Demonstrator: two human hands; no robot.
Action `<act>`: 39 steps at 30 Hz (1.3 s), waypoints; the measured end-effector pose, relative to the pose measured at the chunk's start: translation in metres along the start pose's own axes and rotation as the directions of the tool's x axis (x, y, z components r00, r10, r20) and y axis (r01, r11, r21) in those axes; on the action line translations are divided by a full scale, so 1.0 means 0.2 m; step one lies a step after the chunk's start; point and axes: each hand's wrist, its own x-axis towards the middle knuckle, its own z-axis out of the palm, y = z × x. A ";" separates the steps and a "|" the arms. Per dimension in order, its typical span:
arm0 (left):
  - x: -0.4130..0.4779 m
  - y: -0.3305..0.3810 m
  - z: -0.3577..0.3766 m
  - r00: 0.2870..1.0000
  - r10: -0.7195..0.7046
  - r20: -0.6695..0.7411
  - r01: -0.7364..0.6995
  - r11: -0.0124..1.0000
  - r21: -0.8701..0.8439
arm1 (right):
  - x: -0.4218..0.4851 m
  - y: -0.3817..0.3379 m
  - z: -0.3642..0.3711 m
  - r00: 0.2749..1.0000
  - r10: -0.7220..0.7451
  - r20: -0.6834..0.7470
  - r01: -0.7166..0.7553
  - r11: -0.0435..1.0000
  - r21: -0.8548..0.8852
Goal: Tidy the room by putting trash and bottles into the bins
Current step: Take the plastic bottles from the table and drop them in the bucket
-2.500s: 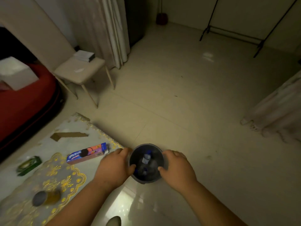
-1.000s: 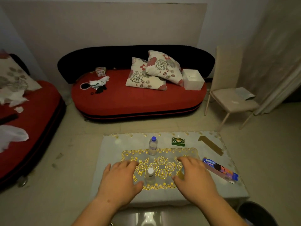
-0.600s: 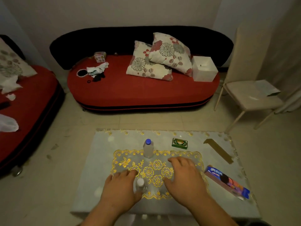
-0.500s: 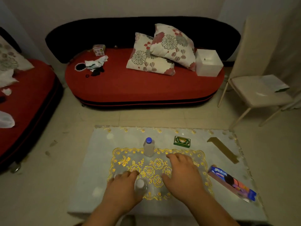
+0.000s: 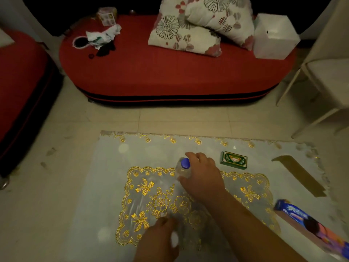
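A clear plastic bottle with a blue cap point(image 5: 183, 167) stands on the low table point(image 5: 105, 186). My right hand point(image 5: 203, 176) grips this blue-capped bottle with curled fingers. Near the table's front edge my left hand point(image 5: 160, 241) holds a second clear bottle with a white cap point(image 5: 174, 239). A blue biscuit pack point(image 5: 309, 225) lies at the table's right. No bin is in view.
A green box point(image 5: 233, 160) and a brown cardboard strip point(image 5: 298, 174) lie on the table's right half. Behind stands a red sofa point(image 5: 170, 72) with crumpled paper point(image 5: 103, 35), flowered pillows point(image 5: 198, 25) and a white box point(image 5: 273, 35). A chair point(image 5: 324, 76) is at right.
My right hand has reached forward and closed round the blue-capped bottle. My left hand has kept its hold on the white-capped bottle and drawn it toward me. The view has dipped closer to the table.
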 end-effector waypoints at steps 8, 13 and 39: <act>0.08 -0.02 -0.02 1.000 -0.006 -0.021 0.005 0.998 -0.056 | 0.13 -0.02 0.19 0.998 -0.032 0.052 0.024 0.990 0.137; 0.02 0.02 -0.18 0.996 0.022 -0.088 -0.029 0.997 -0.067 | 0.08 -0.04 0.12 0.999 0.001 0.039 -0.007 0.987 0.163; -1.08 1.53 -0.94 0.637 0.755 -0.156 -0.713 0.654 0.254 | -1.82 0.25 -1.60 0.736 0.541 -0.408 -0.469 0.841 0.269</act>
